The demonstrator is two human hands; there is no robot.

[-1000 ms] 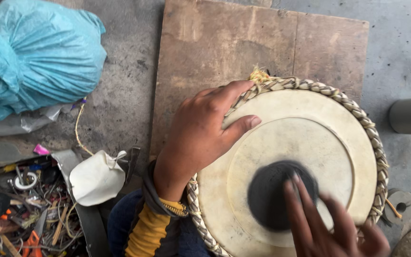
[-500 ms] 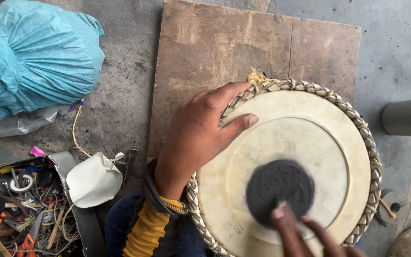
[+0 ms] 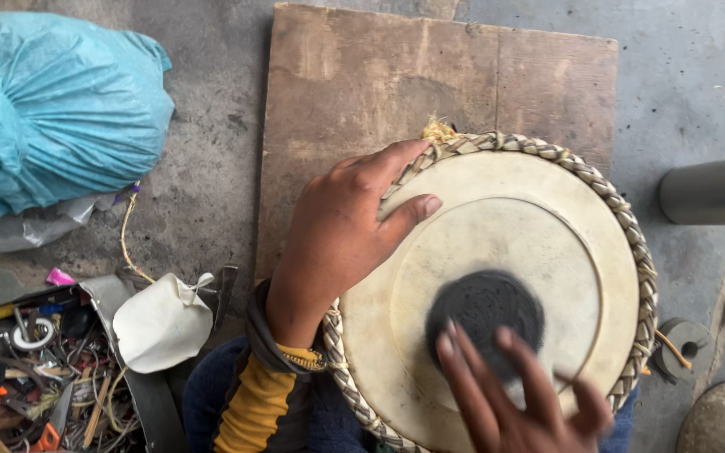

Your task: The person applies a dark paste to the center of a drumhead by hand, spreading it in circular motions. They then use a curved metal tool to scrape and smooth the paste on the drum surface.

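Observation:
A round drum (image 3: 547, 226) with a cream skin, a black centre patch (image 3: 484, 315) and a braided rim lies in my lap, head up. My left hand (image 3: 341, 235) rests flat on the drum's left edge, fingers spread over the braid and skin. At the bottom of the view, my right hand (image 3: 518, 398) is blurred, its fingers stretched out and reaching onto the black patch. Neither hand holds anything.
A wooden board (image 3: 354, 92) lies on the concrete floor under the drum. A blue plastic bag (image 3: 52, 117) sits at the upper left. A tray of several small tools (image 3: 35, 377) and a white cloth pouch (image 3: 161, 323) are at lower left. A metal cylinder (image 3: 711, 191) lies at right.
My right hand drew back off the black patch toward me, then came forward onto it again. The left hand kept its place on the rim.

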